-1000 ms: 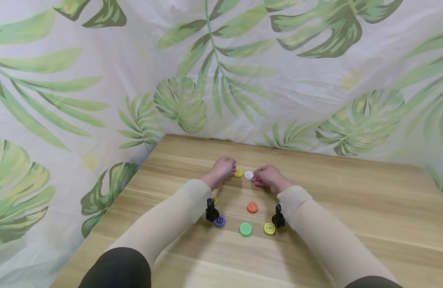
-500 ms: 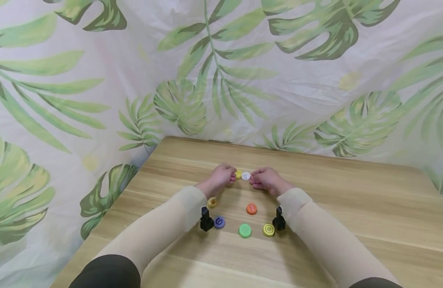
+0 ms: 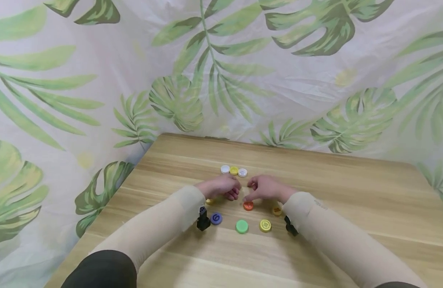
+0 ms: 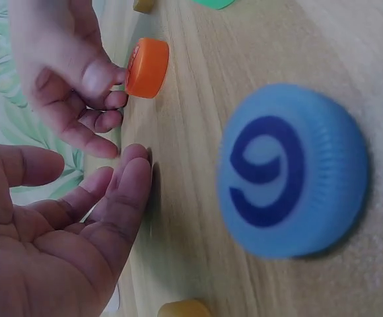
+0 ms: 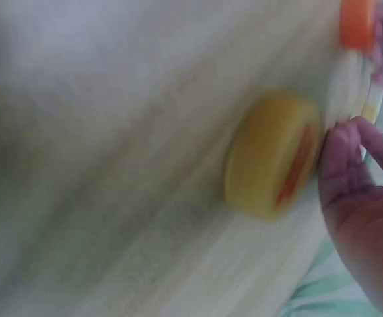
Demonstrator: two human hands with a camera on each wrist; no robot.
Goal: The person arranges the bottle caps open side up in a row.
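Observation:
Small round bottle caps lie about the wooden table. My right hand hovers by an orange cap, its thumb tip close over the cap's edge and its fingers loosely bent. Facing it, my left hand holds nothing; in the left wrist view its fingers stretch out loosely. Just beyond the hands, a white cap, a yellow cap and another white cap sit side by side in a row. An amber cap with a red mark lies beneath my right wrist.
Nearer the body lie a blue cap with a dark curled mark, a green cap and a yellow cap. Another amber cap is partly hidden by the left wrist. A leaf-patterned cloth hangs behind the table.
Both hands have left the row of caps and come back toward the body, the right one to the orange cap. The left-hand white cap and the right amber cap now show.

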